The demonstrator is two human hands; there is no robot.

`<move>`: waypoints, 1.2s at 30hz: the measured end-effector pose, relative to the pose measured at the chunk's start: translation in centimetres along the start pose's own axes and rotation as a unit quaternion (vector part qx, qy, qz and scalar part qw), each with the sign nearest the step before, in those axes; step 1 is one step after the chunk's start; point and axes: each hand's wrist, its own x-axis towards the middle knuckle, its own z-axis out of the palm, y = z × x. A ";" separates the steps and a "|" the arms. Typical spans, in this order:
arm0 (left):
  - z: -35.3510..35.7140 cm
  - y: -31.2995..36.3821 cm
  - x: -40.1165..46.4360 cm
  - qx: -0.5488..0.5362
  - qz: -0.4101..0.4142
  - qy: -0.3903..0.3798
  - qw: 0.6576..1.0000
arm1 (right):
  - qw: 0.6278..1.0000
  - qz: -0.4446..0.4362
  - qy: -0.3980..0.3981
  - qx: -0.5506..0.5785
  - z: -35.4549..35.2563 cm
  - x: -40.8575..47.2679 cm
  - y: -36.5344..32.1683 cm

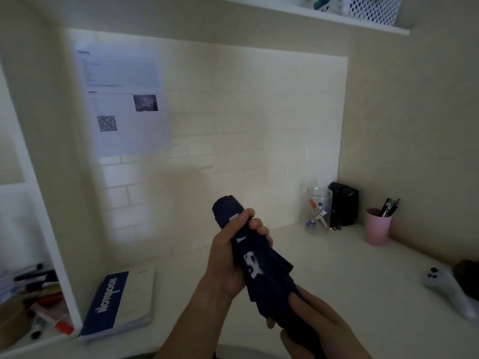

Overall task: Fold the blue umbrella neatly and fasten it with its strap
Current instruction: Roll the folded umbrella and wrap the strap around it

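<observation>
Up in front of the person, above the counter (350,255), the umbrella (259,257) is held collapsed and slanted, its rounded top end pointing up and away to the left, its lower end coming down toward the right. Both hands have it. The left hand (228,263) wraps the upper part from the left side; its fingers (255,224) curl over the dark blue fabric just below the top end, and the grip there is firmly closed around the bundle. The right hand (313,320) closes around the lower end, thumb pressed on the loose folds, with the handle hidden inside that grip. Between the two hands the fabric shows white lettering and fans out in pleats on the right side. Whether the strap is fastened I cannot tell; a small white patch sits by the left fingertips.

On the counter, a notebook (119,299) lies down left, a clear jar (318,211) and a pink cup (378,226) of pens stand at the back right, and a grey controller (445,286) lies far right
</observation>
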 end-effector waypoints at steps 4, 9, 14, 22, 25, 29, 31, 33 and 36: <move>0.9 -1.7 -0.6 0.105 -0.021 0.060 0.992 | 0.992 -0.026 0.082 -0.087 1.5 0.3 0.2; 1.2 -1.9 -0.2 0.130 0.073 0.151 0.977 | 0.851 -0.186 0.215 -0.442 0.5 0.1 1.8; 1.2 -4.3 -2.4 0.108 -0.019 0.051 0.993 | 0.994 0.018 0.105 0.025 1.5 -0.8 0.9; 2.7 -5.7 -1.8 0.177 0.024 0.157 0.971 | 0.956 -0.122 0.202 -0.175 1.7 -1.0 1.3; 3.0 -6.1 -1.7 0.201 0.011 0.140 0.970 | 0.981 -0.066 0.166 -0.082 1.5 -1.5 0.6; 2.4 -5.2 -2.6 0.210 -0.030 0.094 0.973 | 0.994 0.087 0.065 -0.007 -0.7 -3.2 -1.0; 2.0 -4.4 -3.2 0.176 -0.032 0.094 0.979 | 0.992 0.126 0.018 0.018 -2.2 -4.7 -1.5; 1.7 -4.3 -3.9 0.120 -0.024 0.103 0.987 | 0.988 0.148 -0.028 0.024 -3.4 -6.3 -1.3; 1.0 -6.4 -5.0 0.049 -0.019 0.067 0.996 | 0.980 0.169 -0.040 0.093 -4.5 -8.9 -0.3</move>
